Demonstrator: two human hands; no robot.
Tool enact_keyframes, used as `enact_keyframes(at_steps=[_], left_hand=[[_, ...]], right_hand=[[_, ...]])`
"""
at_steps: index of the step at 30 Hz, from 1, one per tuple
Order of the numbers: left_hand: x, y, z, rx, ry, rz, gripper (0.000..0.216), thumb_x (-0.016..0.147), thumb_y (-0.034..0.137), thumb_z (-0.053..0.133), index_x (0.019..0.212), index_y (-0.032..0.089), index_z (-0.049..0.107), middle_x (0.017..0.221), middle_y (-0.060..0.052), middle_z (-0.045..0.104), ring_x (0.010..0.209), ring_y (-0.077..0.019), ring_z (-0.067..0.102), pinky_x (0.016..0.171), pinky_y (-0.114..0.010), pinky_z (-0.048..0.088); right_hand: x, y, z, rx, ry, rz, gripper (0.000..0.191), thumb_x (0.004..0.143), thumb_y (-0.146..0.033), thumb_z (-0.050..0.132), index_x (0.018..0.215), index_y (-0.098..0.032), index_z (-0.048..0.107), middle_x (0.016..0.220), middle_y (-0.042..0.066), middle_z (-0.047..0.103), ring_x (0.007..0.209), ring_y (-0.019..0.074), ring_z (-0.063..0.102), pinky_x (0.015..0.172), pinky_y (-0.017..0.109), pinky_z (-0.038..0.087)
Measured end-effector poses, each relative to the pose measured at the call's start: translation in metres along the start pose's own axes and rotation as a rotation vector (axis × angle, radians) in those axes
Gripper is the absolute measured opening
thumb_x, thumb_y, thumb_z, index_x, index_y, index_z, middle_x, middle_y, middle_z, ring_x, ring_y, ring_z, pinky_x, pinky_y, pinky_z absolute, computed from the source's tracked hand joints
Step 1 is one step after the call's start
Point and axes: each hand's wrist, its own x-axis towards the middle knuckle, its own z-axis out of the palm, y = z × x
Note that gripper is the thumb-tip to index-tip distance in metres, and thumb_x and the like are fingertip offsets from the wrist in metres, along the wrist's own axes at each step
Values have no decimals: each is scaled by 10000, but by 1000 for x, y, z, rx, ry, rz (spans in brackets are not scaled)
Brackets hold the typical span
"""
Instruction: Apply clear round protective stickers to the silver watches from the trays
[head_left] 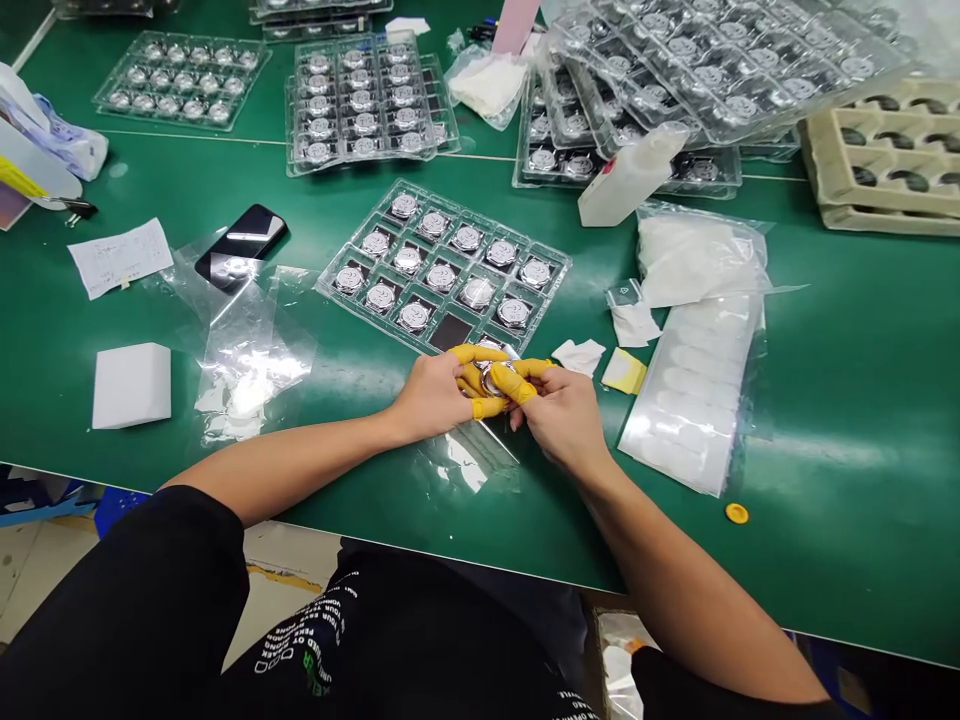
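Observation:
Between my hands, at the table's near middle, is a silver watch case [491, 378], partly covered by yellow finger cots. My left hand [442, 392] is closed around its left side. My right hand [559, 405] presses on it from the right with thumb and fingers. Just beyond lies a clear plastic tray [337, 290] of similar round watch cases; one pocket near its front edge shows only a dark bottom. Clear plastic film [457, 460] lies under my hands. Whether a tool is also in my fingers is hidden.
Stacked trays [667, 70] and a white bottle [630, 180] stand at the back right. A bag of white pads [690, 390] lies to the right, near a loose yellow finger cot [737, 513]. Leftward are a phone [244, 243] and a white foam block [131, 386].

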Motion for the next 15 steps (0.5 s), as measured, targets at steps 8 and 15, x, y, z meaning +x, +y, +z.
enact_keyframes(at_steps=[8,15], left_hand=[[3,2,-2,-49,-33,-23,634,626,185,881,1235,169,707,827,-17,761,728,-106,696,718,-219,567],[4,4,0,-8,-57,-11,602,651,154,847,1229,170,678,788,9,737,693,-97,683,693,-216,563]], right_hand=[[8,5,-10,33,-63,-7,559,723,-684,748,512,-203,559,492,34,590,424,140,560,420,269,464],[8,-8,-19,107,-107,-96,474,645,-540,878,937,-219,687,653,-25,601,557,116,543,458,230,417]])
